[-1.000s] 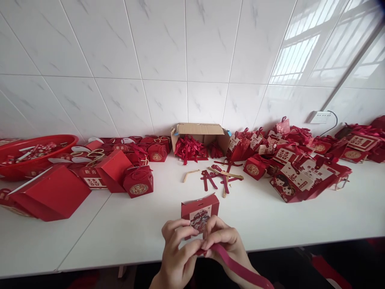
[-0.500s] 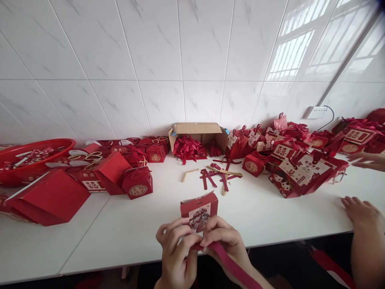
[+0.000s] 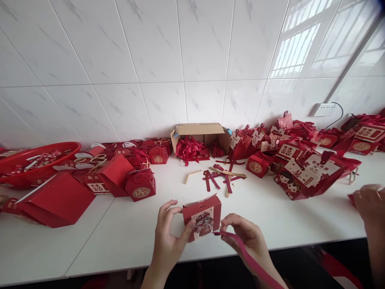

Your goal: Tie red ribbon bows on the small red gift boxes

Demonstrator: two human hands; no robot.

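A small red gift box [image 3: 202, 216] with a printed picture on its front stands upright near the table's front edge. My left hand [image 3: 170, 237] is at its left side, fingers spread and thumb in front of the box's face; whether it touches the box I cannot tell. Just right of the box, my right hand [image 3: 245, 237] pinches a dark red ribbon [image 3: 251, 261] close to one end. The rest of the ribbon trails down past the wrist and out of view.
An open cardboard carton [image 3: 200, 128] of red ribbons stands by the wall. Loose strips [image 3: 227, 174] lie before it. Red boxes [image 3: 140, 184] and a red basin [image 3: 66, 150] are at left, gift bags [image 3: 303, 176] at right. Another person's hand [image 3: 369, 204] is at far right.
My hands have come apart. The left has let go of the ribbon and opened beside the gift box; the right keeps the ribbon. The other person's hand at right has moved and closed.
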